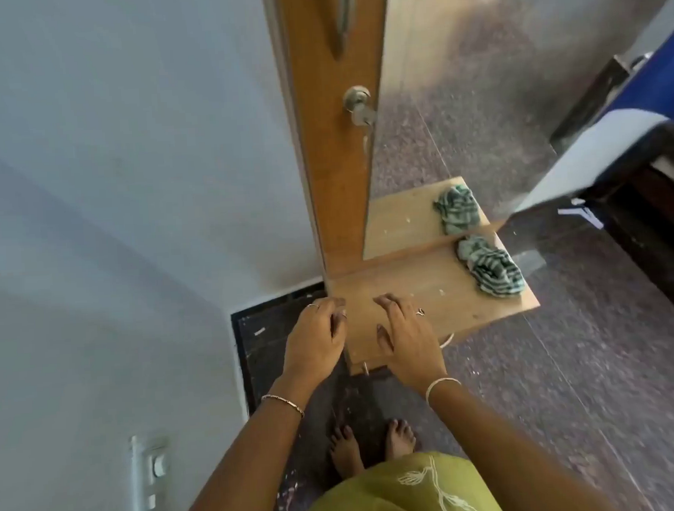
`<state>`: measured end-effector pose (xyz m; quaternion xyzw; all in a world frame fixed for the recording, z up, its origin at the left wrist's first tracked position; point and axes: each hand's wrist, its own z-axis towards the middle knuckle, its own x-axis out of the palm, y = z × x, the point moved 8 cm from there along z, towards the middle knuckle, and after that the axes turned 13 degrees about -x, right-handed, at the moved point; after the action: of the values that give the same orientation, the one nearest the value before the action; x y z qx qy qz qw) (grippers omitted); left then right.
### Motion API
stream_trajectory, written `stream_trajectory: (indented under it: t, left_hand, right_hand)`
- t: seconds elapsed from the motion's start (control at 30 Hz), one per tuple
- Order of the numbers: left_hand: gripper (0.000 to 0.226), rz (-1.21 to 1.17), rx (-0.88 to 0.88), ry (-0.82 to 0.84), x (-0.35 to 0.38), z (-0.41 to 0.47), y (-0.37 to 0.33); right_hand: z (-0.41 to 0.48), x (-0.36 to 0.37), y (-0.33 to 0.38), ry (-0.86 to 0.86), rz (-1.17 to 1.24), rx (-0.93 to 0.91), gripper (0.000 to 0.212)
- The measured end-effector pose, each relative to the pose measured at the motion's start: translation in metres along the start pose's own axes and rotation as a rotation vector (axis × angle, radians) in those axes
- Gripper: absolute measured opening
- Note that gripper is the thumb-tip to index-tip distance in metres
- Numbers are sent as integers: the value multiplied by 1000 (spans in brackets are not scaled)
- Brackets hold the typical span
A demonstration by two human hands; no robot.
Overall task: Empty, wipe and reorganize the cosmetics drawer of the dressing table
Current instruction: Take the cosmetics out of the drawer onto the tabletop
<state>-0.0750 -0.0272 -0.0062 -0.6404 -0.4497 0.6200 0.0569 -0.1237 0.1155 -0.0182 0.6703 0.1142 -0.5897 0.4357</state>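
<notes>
The wooden dressing table top (438, 289) lies below me, with a tall mirror (456, 112) rising behind it. A crumpled green and white striped cloth (490, 266) sits on the right end of the top. My left hand (316, 338) hovers at the left front corner, fingers loosely curled and holding nothing. My right hand (406, 337) hovers over the front edge with its fingers spread and relaxed, also holding nothing. Under the front edge a small metal drawer handle (366, 369) shows between my hands. The drawer itself is hidden beneath the top.
A wooden side panel (334, 157) with a round metal lock knob (356, 100) stands left of the mirror. A pale wall (109, 189) with a switch plate (152, 483) is on the left. A bed (642, 153) lies at the right. My bare feet (372, 441) stand on speckled floor.
</notes>
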Motion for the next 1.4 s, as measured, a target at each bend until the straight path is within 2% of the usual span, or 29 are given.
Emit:
stream_trajectory:
  t: [0.13,0.2,0.27,0.33,0.4,0.53,0.6,0.83,0.97,1.13,1.27,1.4]
  left_hand:
    - [30,83,34,170,53,4,-13]
    - [30,132,72,222,76,6,-19]
    - [29,165,93,238,92,8,-21]
    - [29,204,118,236,106,9,-23]
    - [28,242,139,253,117,9,-23]
    - [29,327,156,306,133,8,-18]
    - [30,346,179,297,134,9,-16]
    - [36,364,203,279,135,8,-15]
    - [40,369,214,294,137,6,-12]
    - [42,424,279,337,138,0,-13]
    - [32,487,388,363,137,-16,-14]
    - [28,423,439,411,141,-37,-10]
  right_hand:
    - [-40,-3,-59,-114,-58,193,17]
    - [-67,0,-91,-144,-57,317,10]
    - [-89,3,-114,-139,-79,383,8]
    - [-103,17,-130,-58,-94,406,7]
    - [-104,34,-139,35,-99,369,13]
    - [-97,74,-146,294,-79,281,50]
    - [-93,86,-147,355,-73,250,57]
    - [-85,108,-153,455,-68,209,64]
    - [-78,110,-154,448,-78,219,57]
    - [-74,111,-155,461,-50,333,57]
    - [-94,110,-151,465,-43,406,58]
    - [-128,108,-144,442,15,493,57]
